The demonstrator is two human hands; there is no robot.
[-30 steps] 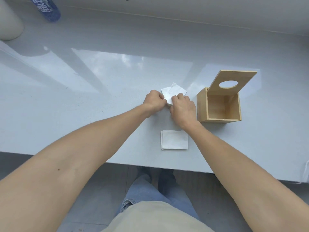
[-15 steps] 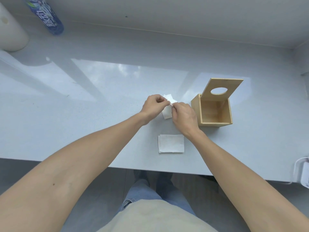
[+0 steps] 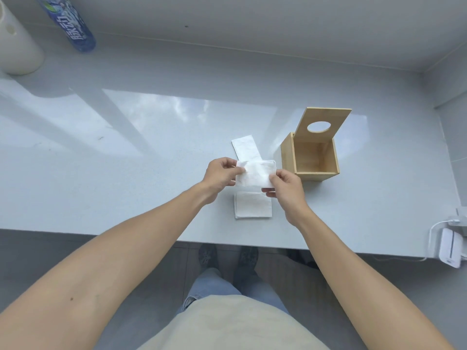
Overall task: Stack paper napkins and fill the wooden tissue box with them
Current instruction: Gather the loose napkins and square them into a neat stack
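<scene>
Lifted now, napkin (image 3: 254,174) pinched by both hands' fingers (image 3: 240,170) over glossy white counter (image 3: 126,173).

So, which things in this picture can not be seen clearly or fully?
- Head view: the held napkin hides the near end of the napkin strip behind it.
- Sheet count in the stack: edges too fine to tell.
- Roll and bottle: cut off by the top-left edge.
- White device: cut by the right edge.
- Box floor: partly hidden by its front wall.
</scene>
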